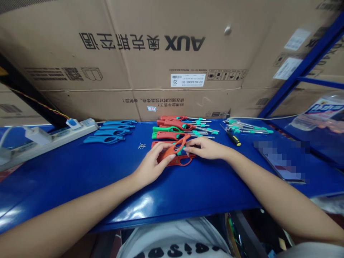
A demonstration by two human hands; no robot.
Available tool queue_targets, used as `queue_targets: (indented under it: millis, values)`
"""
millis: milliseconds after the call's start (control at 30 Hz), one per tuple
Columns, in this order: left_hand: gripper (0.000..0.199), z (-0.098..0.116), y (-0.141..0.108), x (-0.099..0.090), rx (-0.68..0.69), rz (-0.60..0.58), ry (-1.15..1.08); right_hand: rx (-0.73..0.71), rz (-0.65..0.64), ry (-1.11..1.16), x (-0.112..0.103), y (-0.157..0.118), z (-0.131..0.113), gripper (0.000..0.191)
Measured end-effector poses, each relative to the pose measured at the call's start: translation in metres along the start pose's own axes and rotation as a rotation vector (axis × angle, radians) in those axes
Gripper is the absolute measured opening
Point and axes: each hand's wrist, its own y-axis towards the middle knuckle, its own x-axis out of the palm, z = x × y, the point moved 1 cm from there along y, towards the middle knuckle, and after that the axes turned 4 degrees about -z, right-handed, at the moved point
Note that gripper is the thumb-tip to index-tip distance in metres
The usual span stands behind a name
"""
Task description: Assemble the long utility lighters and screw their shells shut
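Note:
My left hand (150,163) is closed around an orange gas lighter casing (178,146), held tilted just above the blue table. At its trigger opening, the fingertips of my right hand (206,147) pinch a small teal trigger piece (180,151); the fingers partly hide it. Under the two hands lies another orange casing half (185,161). Directly behind are red lighters (168,135) and a green one (161,129), with metal rods and teal parts pointing right.
Blue casings (104,139) lie left, beside a white power strip (53,139). Small pins (141,146) sit mid-table. At right are metal rods with teal parts (249,127), a screwdriver (233,138), a flat phone-like device (279,161) and a plastic bottle (319,109). A cardboard wall (150,79) stands behind.

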Motion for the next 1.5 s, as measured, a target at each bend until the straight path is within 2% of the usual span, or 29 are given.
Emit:
queue_targets:
  millis: [100,167,267,333,433,500,567,633,733,900,1000,1067,1167,1300,1400,1500]
  values:
    - [0.03,-0.002,0.001,0.002,-0.037,0.07,-0.176,0.018,-0.018,-0.024,-0.001,-0.002,0.0,0.04]
    - [0.029,-0.002,0.001,0.001,-0.018,0.164,-0.258,0.015,-0.024,-0.036,-0.003,-0.003,0.0,0.04]
    - [0.032,-0.001,0.001,-0.005,-0.001,0.257,-0.182,0.001,-0.016,-0.053,-0.006,-0.005,-0.001,0.039]
    - [0.039,0.002,0.001,-0.012,-0.014,0.206,-0.015,-0.012,0.003,-0.075,-0.008,-0.006,-0.004,0.039]
    - [0.048,0.005,0.003,-0.019,0.045,0.007,0.222,-0.046,0.048,-0.125,-0.01,-0.007,-0.01,0.04]
    - [0.038,0.004,0.005,-0.021,0.094,-0.107,0.279,-0.065,0.073,-0.143,-0.011,-0.008,-0.015,0.041]
    - [0.022,0.003,0.007,-0.023,0.113,-0.165,0.279,-0.075,0.083,-0.149,-0.012,-0.009,-0.018,0.041]
    - [0.017,0.003,0.01,-0.025,0.112,-0.167,0.269,-0.083,0.093,-0.16,-0.014,-0.011,-0.02,0.04]
    - [0.02,0.008,0.015,-0.033,0.106,-0.118,0.296,-0.126,0.136,-0.199,-0.017,-0.014,-0.023,0.039]
    - [0.027,0.008,0.023,-0.057,0.148,-0.09,0.355,-0.19,0.15,-0.237,-0.022,-0.018,-0.026,0.04]
    - [0.033,0.0,0.025,-0.072,0.063,0.0,0.422,-0.15,0.277,-0.184,-0.032,-0.022,-0.021,0.045]
    - [0.038,-0.002,0.026,-0.074,-0.039,0.047,0.356,-0.112,0.381,-0.12,-0.039,-0.025,-0.019,0.047]
    - [0.039,0.005,0.023,-0.061,-0.196,0.015,0.035,-0.125,0.412,-0.038,-0.037,-0.023,-0.022,0.047]
    - [0.039,0.017,0.013,-0.027,-0.301,-0.051,-0.376,-0.212,0.277,0.034,-0.013,-0.011,-0.034,0.047]
    - [0.042,0.019,0.006,-0.009,-0.328,-0.075,-0.512,-0.205,0.161,0.079,0.006,-0.004,-0.04,0.047]
    - [0.04,0.021,0.005,-0.002,-0.304,-0.082,-0.564,-0.112,0.038,0.196,0.017,0.0,-0.041,0.047]
